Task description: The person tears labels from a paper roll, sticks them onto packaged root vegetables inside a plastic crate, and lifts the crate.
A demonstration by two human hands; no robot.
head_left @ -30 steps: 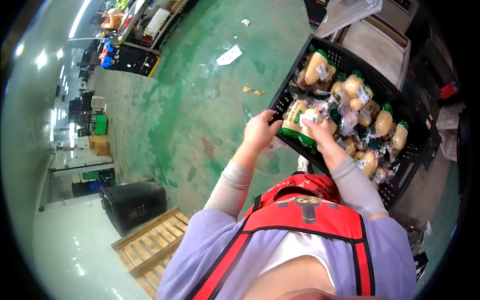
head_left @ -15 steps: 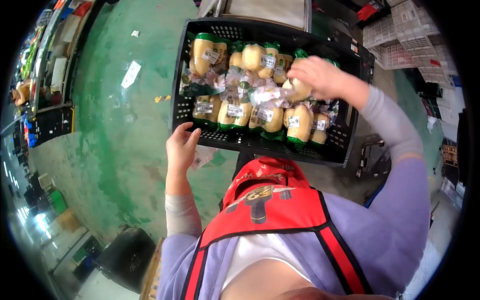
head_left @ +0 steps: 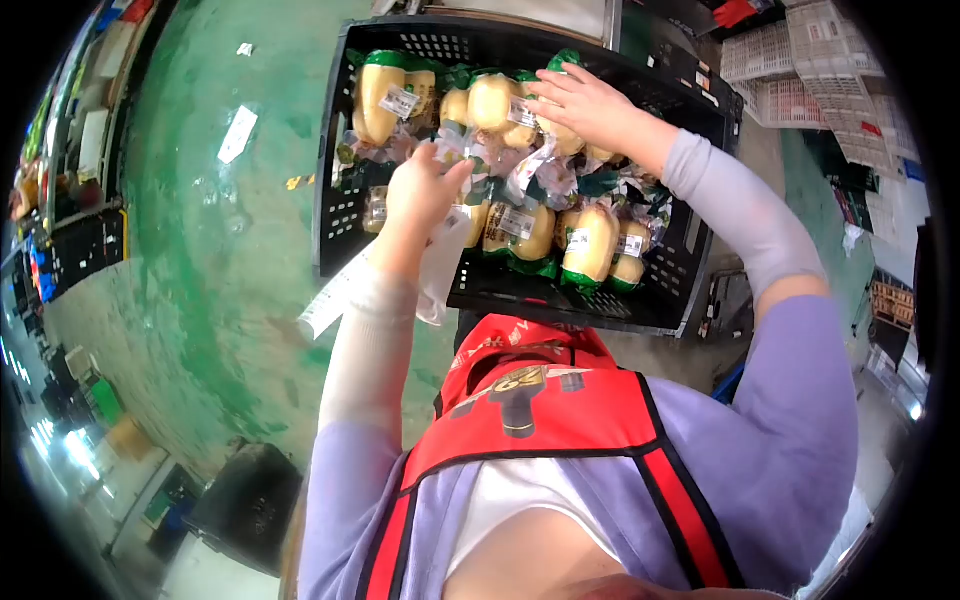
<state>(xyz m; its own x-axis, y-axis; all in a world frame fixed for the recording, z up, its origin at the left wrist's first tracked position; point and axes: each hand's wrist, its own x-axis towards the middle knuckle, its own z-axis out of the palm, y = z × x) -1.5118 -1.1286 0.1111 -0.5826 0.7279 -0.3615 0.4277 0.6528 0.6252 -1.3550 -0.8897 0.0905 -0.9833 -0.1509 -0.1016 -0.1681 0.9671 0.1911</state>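
Note:
A black plastic crate (head_left: pixel 330 200) holds two rows of clear bags with green ends, packed with pale yellow, potato-like produce and bearing white labels. My right hand (head_left: pixel 592 108) lies flat, fingers stretched out, on a bag of pale yellow produce (head_left: pixel 562 138) in the far row. Over the crate's left part is my left hand (head_left: pixel 425 192), thumb and forefinger a little apart. White label sheets (head_left: pixel 345 292) hang below it on both sides of the wrist; its other fingers seem to hold them, though the grip is hidden. Another bagged pack (head_left: pixel 378 105) stands at the far left corner.
Stacked pale crates (head_left: pixel 790 80) stand at the far right. A black bin (head_left: pixel 250 505) is at the lower left, and shelving (head_left: pixel 95 130) runs along the left. A white paper (head_left: pixel 238 135) lies on the green floor.
My left hand has moved from the crate's near edge up over the bags, bringing the label sheets along. My right hand has shifted left and away from me, flattening on a far-row bag.

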